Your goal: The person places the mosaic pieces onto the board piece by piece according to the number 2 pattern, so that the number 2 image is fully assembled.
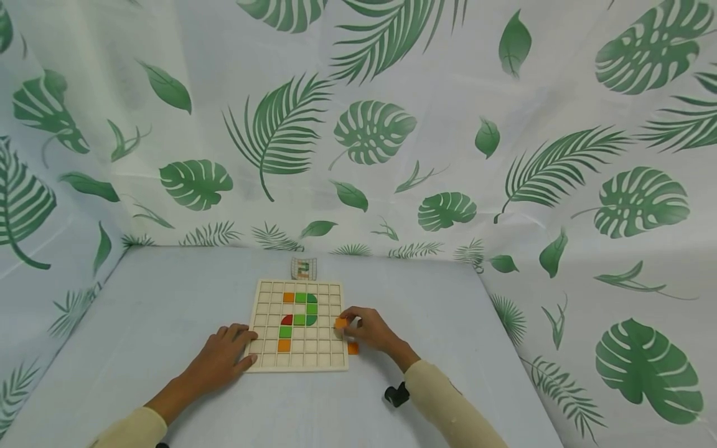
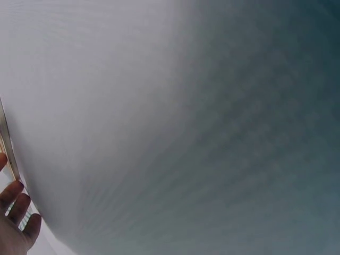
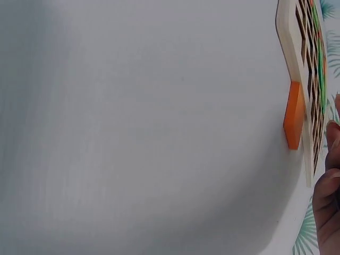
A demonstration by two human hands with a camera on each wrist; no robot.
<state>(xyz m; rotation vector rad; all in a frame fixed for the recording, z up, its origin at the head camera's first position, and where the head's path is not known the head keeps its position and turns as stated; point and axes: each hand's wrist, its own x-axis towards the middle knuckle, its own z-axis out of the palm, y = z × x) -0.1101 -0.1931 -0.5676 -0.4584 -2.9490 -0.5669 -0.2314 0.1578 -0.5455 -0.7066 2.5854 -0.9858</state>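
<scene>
A cream grid board (image 1: 327, 359) lies flat on the table, with orange, green and red tiles set in some of its squares in a hooked shape. My left hand (image 1: 224, 354) rests at the board's left edge, fingertips and thumb on the rim. Over the right edge, my right hand (image 1: 370, 330) pinches an orange tile (image 1: 340, 323) between thumb and fingers. Another orange tile (image 1: 353, 348) lies on the table against the board's right side; the right wrist view shows this loose tile (image 3: 294, 116) touching the rim. Only part of each hand appears in the wrist views.
A small printed card (image 1: 304, 269) with a coloured grid pattern lies behind the board. White table cloth (image 1: 185, 292) surrounds the board. A leaf-print curtain (image 1: 392, 180) rises at the back and sides. A black object (image 1: 396, 394) sits by the right wrist.
</scene>
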